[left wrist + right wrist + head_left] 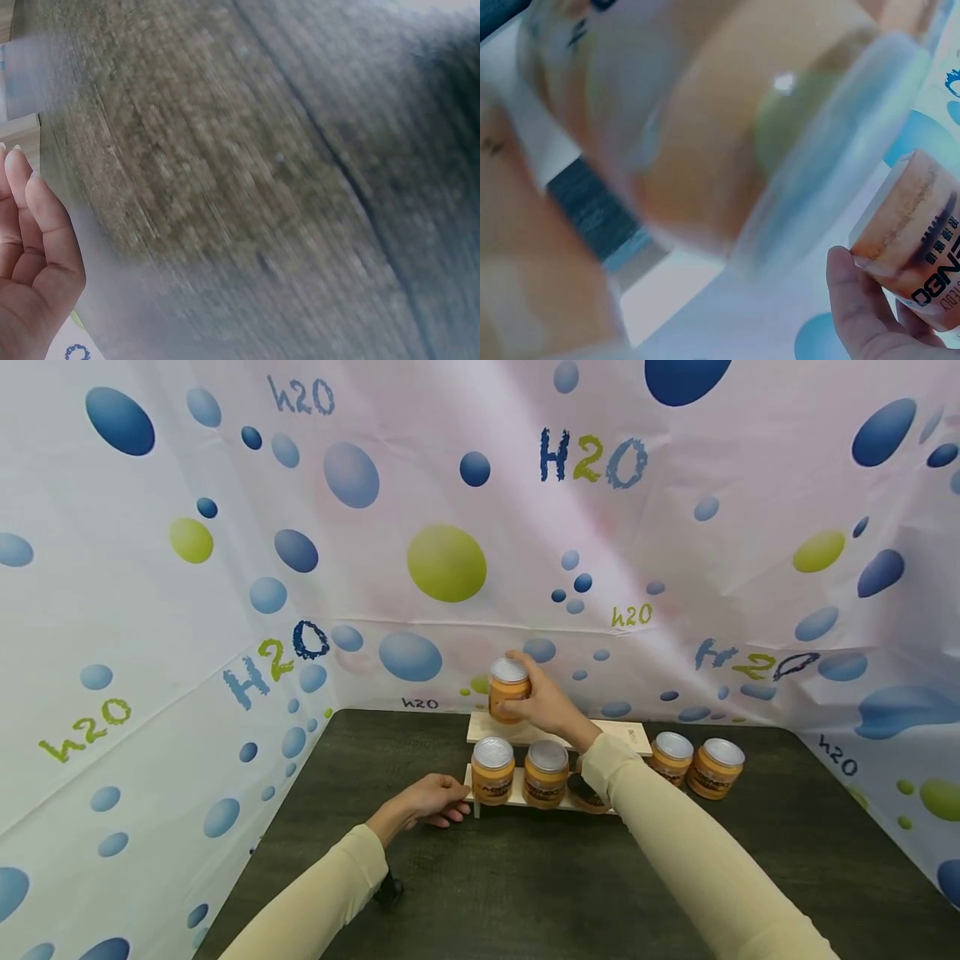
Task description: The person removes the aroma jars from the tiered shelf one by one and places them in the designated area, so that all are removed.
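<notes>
My right hand (551, 697) holds an orange-labelled jar with a silver lid (510, 691) at the left end of the upper board of a pale wooden two-tier rack (611, 733). Whether the jar's base touches the board, I cannot tell. In the right wrist view, thumb and fingers grip the held jar (922, 247). My left hand (433, 799) pinches the left end of the rack's lower board. Similar jars (492, 772) stand in a row on that board, one partly hidden by my right forearm. The left wrist view shows several loosely bent fingers (52, 232).
Two more orange jars (715, 768) stand on the dark tabletop (525, 877) to the right of the rack. A patterned sheet (450, 485) hangs behind and on both sides. By my left sleeve is a small black object (388, 890).
</notes>
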A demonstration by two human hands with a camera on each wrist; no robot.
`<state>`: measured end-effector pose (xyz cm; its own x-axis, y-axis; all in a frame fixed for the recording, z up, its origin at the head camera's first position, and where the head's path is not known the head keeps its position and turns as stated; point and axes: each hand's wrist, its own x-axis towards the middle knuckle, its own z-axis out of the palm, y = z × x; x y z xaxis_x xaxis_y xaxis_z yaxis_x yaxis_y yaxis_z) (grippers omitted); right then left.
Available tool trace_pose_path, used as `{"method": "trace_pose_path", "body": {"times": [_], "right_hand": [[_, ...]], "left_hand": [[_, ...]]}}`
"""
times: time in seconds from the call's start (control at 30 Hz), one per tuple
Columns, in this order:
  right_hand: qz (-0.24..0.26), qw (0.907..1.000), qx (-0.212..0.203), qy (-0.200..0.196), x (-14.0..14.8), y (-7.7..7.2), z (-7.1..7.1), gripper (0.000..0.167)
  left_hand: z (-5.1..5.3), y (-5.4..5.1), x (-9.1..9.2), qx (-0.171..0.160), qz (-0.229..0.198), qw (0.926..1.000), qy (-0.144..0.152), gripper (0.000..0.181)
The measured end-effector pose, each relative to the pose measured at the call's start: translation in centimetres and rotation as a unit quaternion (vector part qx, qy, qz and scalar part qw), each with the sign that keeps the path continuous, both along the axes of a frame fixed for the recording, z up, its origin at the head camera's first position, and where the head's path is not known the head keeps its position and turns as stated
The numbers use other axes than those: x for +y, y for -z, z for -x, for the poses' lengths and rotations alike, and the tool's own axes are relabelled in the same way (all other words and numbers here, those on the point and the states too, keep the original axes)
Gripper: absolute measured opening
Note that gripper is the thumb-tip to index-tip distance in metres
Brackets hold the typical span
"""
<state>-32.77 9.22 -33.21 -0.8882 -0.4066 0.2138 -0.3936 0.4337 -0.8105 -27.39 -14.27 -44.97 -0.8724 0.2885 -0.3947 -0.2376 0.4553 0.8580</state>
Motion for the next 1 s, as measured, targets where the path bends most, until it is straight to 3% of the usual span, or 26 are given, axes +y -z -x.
{"method": "trace_pose_path", "body": {"times": [0.53, 1.0], "right_hand": [[0.021, 0.9991, 0.035, 0.000, 4.6, -2.2, -0.6, 0.088], [-0.028, 0.9979, 0.034, 0.048, 8.9, -3.8, -2.0, 0.090]], "left_hand": [[0.0, 0.0, 0.2, 0.004, 0.004, 1.0000, 0.001, 0.027], [0.2, 0.3, 0.1, 0.005, 0.008, 1.0000, -0.003, 0.026]]}}
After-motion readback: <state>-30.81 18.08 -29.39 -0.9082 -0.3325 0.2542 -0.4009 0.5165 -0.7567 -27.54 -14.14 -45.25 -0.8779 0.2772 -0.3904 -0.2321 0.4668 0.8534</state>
